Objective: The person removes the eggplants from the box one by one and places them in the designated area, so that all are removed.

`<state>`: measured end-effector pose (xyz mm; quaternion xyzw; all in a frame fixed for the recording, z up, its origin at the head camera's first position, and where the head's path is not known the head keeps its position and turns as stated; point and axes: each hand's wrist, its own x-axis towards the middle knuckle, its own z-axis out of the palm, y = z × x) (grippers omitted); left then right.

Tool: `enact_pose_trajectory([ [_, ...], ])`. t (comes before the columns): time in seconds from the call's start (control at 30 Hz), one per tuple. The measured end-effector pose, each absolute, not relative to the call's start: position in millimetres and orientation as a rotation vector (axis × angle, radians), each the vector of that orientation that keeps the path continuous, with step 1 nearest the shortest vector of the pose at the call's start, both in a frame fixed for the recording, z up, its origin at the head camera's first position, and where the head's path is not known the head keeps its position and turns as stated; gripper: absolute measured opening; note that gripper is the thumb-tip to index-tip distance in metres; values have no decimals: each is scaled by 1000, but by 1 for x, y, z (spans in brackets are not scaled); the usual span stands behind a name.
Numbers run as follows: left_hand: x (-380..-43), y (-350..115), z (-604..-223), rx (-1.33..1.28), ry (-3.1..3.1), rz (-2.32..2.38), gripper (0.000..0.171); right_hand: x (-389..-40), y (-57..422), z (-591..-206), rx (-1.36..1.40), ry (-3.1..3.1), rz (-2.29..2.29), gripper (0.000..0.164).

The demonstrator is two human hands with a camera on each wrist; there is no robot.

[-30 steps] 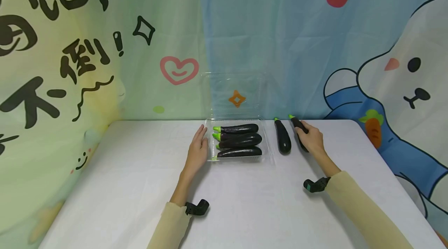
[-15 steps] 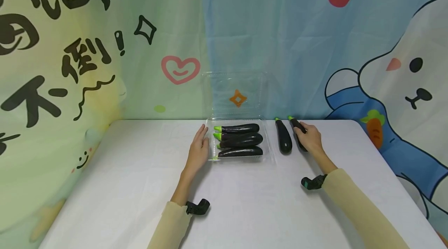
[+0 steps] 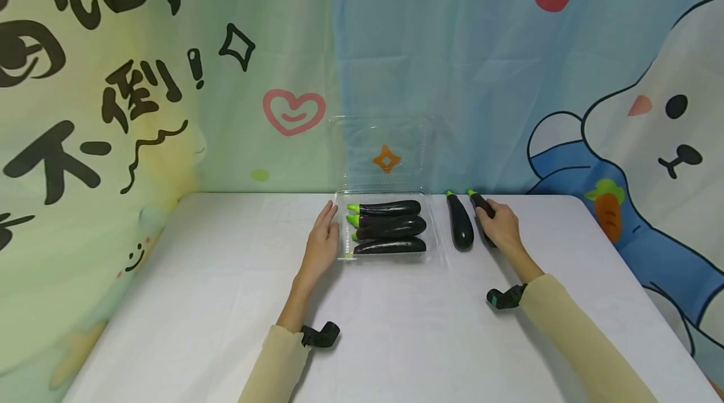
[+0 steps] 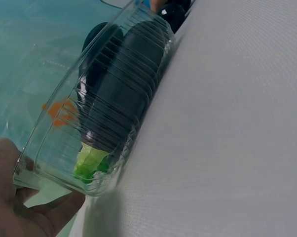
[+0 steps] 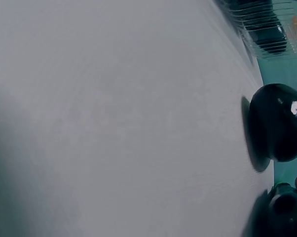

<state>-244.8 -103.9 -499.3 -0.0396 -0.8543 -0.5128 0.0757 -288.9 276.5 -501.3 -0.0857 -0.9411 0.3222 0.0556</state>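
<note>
Little has changed since the earlier frames: the right hand (image 3: 500,226) has slid only slightly toward the tray, its fingers still curled round the outer eggplant (image 3: 482,207), which lies on the surface at the far edge. The left hand (image 3: 322,241) stays flat, fingers straight, against the left wall of the clear tray (image 3: 432,234), which holds three eggplants. A loose eggplant (image 3: 460,229) lies between the tray and the held one. The surface (image 3: 226,302) is white cloth; a cartoon backdrop (image 3: 141,76) hangs behind.
</note>
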Motion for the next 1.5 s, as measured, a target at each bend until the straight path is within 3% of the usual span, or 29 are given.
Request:
enact_pose_trajectory([
  [1.07, -245, -107, -501, -126, -2567, -1528, 46, -289, 271, -496, -183, -2763, 998, 61],
  [1.23, -245, -107, -502, -133, -2567, -1533, 46, -285, 259, -485, -1, -2640, 1003, 56],
  [1.5, -245, -106, -499, -147, -2556, -1530, 46, -261, 212, -450, 565, -2642, 981, 50],
])
